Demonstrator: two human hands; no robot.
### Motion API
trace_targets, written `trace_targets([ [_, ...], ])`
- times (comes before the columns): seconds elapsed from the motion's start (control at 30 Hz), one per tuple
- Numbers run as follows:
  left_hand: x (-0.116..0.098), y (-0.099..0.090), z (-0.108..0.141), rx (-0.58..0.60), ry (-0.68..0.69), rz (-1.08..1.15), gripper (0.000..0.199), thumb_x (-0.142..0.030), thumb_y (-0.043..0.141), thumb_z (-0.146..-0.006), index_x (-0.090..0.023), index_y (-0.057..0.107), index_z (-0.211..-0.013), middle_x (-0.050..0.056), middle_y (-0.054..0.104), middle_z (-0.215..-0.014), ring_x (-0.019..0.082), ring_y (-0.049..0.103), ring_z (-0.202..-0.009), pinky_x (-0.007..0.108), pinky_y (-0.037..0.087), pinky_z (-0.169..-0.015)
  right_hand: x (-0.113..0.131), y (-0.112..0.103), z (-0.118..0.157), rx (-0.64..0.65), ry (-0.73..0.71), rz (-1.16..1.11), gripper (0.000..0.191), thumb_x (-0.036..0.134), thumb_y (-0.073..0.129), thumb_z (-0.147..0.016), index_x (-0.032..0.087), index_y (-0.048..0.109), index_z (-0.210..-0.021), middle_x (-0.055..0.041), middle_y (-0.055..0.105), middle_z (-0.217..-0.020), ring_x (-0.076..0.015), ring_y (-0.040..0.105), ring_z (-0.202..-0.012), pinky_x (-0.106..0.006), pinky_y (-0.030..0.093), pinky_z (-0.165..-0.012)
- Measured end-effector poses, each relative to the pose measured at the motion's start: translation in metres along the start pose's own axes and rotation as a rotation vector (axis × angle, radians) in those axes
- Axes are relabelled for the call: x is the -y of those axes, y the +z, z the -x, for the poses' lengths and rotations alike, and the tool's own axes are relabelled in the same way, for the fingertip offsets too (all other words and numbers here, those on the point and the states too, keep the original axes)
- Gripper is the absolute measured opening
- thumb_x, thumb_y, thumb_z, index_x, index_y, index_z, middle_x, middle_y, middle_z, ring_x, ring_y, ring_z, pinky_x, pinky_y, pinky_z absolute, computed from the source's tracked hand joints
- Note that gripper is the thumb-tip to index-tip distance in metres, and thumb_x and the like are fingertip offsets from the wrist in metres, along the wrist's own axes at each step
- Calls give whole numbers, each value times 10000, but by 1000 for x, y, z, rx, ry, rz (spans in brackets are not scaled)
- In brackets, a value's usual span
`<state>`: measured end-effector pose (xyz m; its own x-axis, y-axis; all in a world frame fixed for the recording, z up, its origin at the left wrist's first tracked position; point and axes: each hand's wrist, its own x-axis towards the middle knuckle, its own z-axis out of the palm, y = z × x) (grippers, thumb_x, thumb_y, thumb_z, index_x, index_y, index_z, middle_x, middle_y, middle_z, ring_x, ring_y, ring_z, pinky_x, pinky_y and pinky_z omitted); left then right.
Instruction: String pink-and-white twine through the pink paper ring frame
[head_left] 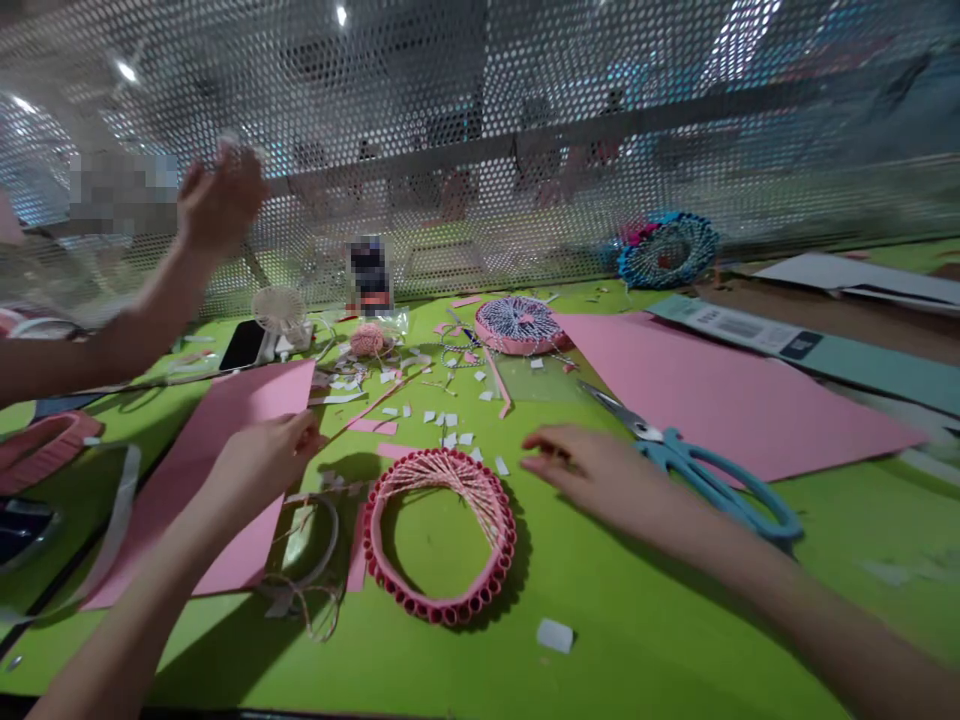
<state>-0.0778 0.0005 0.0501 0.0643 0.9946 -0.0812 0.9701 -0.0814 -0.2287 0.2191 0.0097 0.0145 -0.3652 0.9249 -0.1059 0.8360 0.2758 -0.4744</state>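
Note:
In front of me on the green table lies a pink ring (457,603) edged with small dark-red paper tubes. Pink-and-white string (489,495) is wound across its upper and right part. My left hand (266,455) is left of the ring, above a pink sheet (236,420). Its fingers are pinched together, and a thin pink strand (367,407) runs up and right from the fingertips. To the ring's upper right hovers my right hand (577,460), fingers loosely curled and apart, holding nothing visible. Blue-handled scissors (720,480) lie beyond my right forearm.
Another person's raised hand (221,195) is at upper left. Behind stand a round woven piece (517,325) and a blue ring (667,250), before a perforated metal screen (540,130). White paper bits (450,440), a tape roll (330,545) and a large pink sheet (720,390) lie around.

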Motion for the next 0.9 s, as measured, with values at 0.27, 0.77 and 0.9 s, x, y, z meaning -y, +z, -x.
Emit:
trace_targets([
  [0.27,-64,18,-12,72,441,424,290,-339,393,-802,-158,506,-999,100,553,-966,236,501,-894,328,380,-740,20,43,-16,-3,-162,-170,296,237,449,-746,133,547,-1005,-110,607,-895,-211,566,-778,-334,439,-653],
  [0.77,-77,11,9,-283,401,993,239,-199,427,-797,-195,441,-1035,67,504,-986,163,481,-884,294,391,-740,33,35,1,-525,-361,-408,227,218,415,-792,165,508,-993,-96,499,-947,-195,472,-924,-381,405,-793],
  [0.9,-81,9,14,-337,474,972,283,-141,441,-771,-217,438,-1044,55,504,-993,178,463,-937,307,376,-790,39,29,3,-347,-333,-536,247,252,445,-777,213,498,-1015,-63,549,-992,-187,507,-914,-373,426,-768],
])
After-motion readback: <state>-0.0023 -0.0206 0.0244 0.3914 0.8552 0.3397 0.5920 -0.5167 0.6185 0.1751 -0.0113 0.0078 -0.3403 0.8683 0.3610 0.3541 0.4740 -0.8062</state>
